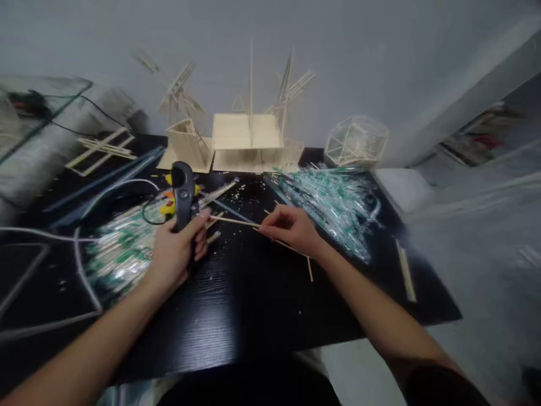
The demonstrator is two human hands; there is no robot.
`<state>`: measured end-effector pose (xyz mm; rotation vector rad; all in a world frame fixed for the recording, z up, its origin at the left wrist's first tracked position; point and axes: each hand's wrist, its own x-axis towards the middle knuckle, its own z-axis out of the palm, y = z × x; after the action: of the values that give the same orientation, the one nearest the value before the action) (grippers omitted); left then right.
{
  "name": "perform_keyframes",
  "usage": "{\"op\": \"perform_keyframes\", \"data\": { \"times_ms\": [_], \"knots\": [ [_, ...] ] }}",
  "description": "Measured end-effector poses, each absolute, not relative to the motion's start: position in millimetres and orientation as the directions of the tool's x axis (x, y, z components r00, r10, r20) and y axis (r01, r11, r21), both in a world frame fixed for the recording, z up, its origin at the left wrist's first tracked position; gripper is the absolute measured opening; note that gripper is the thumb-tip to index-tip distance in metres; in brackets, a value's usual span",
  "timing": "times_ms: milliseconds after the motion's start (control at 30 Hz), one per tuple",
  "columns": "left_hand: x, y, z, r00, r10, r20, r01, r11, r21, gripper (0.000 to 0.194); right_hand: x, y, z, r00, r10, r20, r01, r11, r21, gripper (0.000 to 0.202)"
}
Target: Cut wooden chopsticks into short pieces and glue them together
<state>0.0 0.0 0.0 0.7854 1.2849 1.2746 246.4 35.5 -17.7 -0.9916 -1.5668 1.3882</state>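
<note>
As the curled left hand [171, 254] grips a dark tool [184, 197], the right hand [298, 230] pinches a thin stick [234, 220], apparently aligning it, needing steadiness

Black clothing [249, 386], dark right sleeve [443, 385].

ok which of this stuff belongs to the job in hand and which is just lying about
In use:
- dark tool, in the left hand
- thin stick, between left and right hand

Seemingly just lying about:
- plastic packets
- wooden models
- white cable
</note>
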Motion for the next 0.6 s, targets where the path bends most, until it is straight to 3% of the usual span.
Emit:
{"op": "perform_keyframes", "data": {
  "times_ms": [133, 333, 467, 600],
  "knots": [
    [4, 1, 1, -0.244, 0.953, -0.18, -0.221, 0.126, 0.967, 0.04, 249, 34, -5, -0.44, 0.893, 0.096, 0.248, 0.223, -0.943, 0.028],
    [5, -1, -1, -0.328, 0.943, -0.063, -0.206, -0.007, 0.979, 0.036, 263, 41, 4, -0.5, 0.864, 0.057, 0.591, 0.389, -0.707, 0.019],
    [5, -1, -1, -0.313, 0.947, -0.076, -0.18, 0.019, 0.983, 0.028, 268, 43, 4, -0.527, 0.848, -0.061, 0.684, 0.381, -0.622, 0.003],
    [6, -1, -2, -0.302, 0.949, -0.092, -0.172, 0.04, 0.984, 0.029, 269, 44, 3, -0.535, 0.84, -0.093, 0.693, 0.373, -0.616, 0.008]
  ]
}}
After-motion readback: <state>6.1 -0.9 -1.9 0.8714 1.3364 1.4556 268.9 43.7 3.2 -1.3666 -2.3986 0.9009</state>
